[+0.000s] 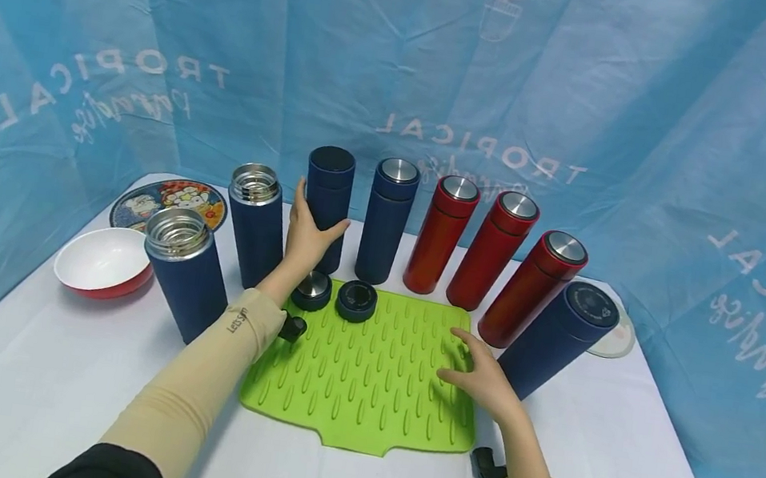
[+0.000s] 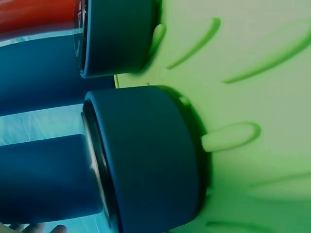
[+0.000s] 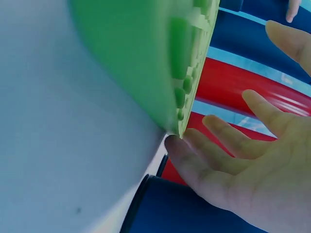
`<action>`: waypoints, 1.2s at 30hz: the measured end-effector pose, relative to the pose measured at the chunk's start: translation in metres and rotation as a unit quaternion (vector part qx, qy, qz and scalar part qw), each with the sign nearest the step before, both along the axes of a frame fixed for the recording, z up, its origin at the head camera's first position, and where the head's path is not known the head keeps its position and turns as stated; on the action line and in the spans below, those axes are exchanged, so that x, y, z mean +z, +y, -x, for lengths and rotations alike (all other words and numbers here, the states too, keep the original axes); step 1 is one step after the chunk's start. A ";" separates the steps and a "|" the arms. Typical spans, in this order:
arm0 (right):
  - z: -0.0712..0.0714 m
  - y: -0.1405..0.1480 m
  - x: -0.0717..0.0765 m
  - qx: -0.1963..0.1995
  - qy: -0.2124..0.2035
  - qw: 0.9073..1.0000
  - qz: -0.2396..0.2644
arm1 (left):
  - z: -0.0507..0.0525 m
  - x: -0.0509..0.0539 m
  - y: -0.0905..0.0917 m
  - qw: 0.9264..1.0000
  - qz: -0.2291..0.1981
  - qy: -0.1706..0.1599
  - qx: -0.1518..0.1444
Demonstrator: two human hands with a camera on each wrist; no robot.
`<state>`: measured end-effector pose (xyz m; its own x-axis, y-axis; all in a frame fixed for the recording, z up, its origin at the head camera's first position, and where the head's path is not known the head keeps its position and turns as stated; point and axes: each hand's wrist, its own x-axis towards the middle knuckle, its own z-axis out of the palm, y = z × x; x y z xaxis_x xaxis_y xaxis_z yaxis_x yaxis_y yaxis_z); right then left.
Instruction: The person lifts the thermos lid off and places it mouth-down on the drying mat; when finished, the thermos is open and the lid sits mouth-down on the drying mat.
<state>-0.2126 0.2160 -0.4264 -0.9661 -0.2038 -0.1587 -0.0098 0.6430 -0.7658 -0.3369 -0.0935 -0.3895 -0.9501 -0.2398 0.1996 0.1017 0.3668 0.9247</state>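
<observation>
My left hand [image 1: 308,239] is at a navy thermos flask [image 1: 327,195] with a dark lid. Its fingers are extended along the flask's left side, and the thumb spreads across its front; firm contact cannot be made out. In the left wrist view only fingertips [image 2: 34,228] show below that flask. Two navy lids [image 1: 311,291] [image 1: 356,301] lie on the green ribbed mat [image 1: 364,382], just in front of the standing flasks. My right hand [image 1: 481,373] hovers with spread fingers over the mat's right edge, holding nothing. A tilted-looking navy flask [image 1: 551,342] stands beside it.
Two lidless navy flasks [image 1: 185,277] [image 1: 256,230] stand on the left. Right of centre are another navy flask [image 1: 387,223] and three red flasks [image 1: 439,238] [image 1: 490,253] [image 1: 528,294]. A white-and-red bowl [image 1: 104,259] and a patterned plate [image 1: 170,203] sit far left.
</observation>
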 end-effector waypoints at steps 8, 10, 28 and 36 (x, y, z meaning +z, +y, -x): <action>-0.001 -0.005 0.000 -0.010 0.008 0.997 -0.073 | 0.002 -0.002 -0.005 0.999 0.021 -0.028 0.004; -0.002 -0.007 0.000 -0.015 -0.002 0.994 -0.107 | 0.001 -0.001 -0.006 0.999 0.023 -0.025 0.006; -0.004 -0.011 -0.004 -0.025 -0.026 0.989 -0.140 | -0.010 0.018 0.005 0.996 0.000 0.081 0.049; -0.005 -0.010 -0.004 -0.026 -0.024 0.990 -0.137 | -0.029 0.019 0.012 0.981 -0.017 0.193 -0.001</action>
